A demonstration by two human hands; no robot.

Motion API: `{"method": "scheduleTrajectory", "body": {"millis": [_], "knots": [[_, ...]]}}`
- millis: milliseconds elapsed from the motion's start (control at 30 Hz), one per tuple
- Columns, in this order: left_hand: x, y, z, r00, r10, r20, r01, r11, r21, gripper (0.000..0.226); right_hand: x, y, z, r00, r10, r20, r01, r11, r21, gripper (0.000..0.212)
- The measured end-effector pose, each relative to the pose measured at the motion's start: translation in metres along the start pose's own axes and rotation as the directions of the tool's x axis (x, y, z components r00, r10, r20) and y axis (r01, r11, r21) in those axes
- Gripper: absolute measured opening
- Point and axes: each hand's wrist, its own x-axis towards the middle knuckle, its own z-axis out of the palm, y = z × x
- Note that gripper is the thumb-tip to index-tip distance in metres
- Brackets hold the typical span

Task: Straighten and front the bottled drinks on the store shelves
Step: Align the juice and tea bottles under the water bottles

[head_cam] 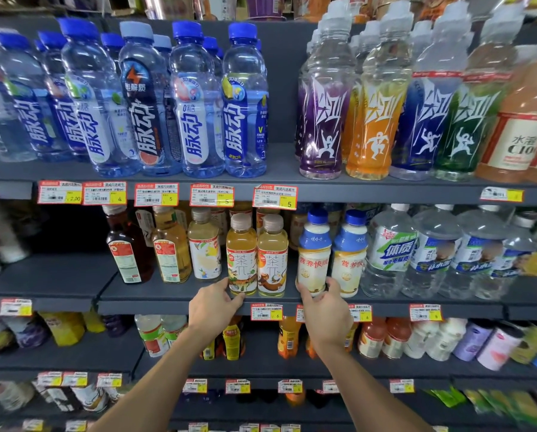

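Amber tea bottles [241, 254]: two; milk bottles [314, 254]: two

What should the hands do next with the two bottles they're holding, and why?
Probably the right hand should slide its milk bottle a little left. Its label already faces front, like that of the tea bottle the left hand grips, and both stand near the shelf edge, but a gap shows left of the milk bottle.
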Motion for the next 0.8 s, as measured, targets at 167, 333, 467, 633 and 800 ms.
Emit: {"method": "scheduleTrajectory", "body": {"millis": [167, 333, 467, 633, 800], "knots": [[0.002, -0.001, 0.001, 1.000, 0.004, 0.000, -0.004, 1.000, -0.007, 0.061, 0.003, 0.002, -0.004, 0.999, -0.023, 0.040, 0.022, 1.000, 0.010, 0.069], [-0.002, -0.002, -0.002, 1.000, 0.000, -0.010, 0.000, 1.000, 0.002, 0.061, -0.005, -0.002, -0.006, 0.999, 0.013, -0.035, -0.009, 0.995, 0.099, 0.060], [-0.006, -0.015, -0.015, 0.987, -0.028, -0.155, 0.017, 0.997, -0.071, 0.043, -0.023, -0.011, 0.003, 0.994, -0.106, -0.034, 0.111, 0.975, 0.191, 0.038], [-0.007, -0.053, -0.040, 0.951, -0.099, -0.292, 0.053, 0.985, -0.161, 0.020, -0.058, -0.050, 0.032, 0.953, -0.300, 0.034, 0.285, 0.931, 0.229, 0.015], [0.006, -0.097, -0.065, 0.943, -0.118, -0.311, 0.061, 0.980, -0.189, 0.020, -0.093, -0.102, 0.075, 0.937, -0.345, 0.043, 0.330, 0.921, 0.205, 0.021]]}}
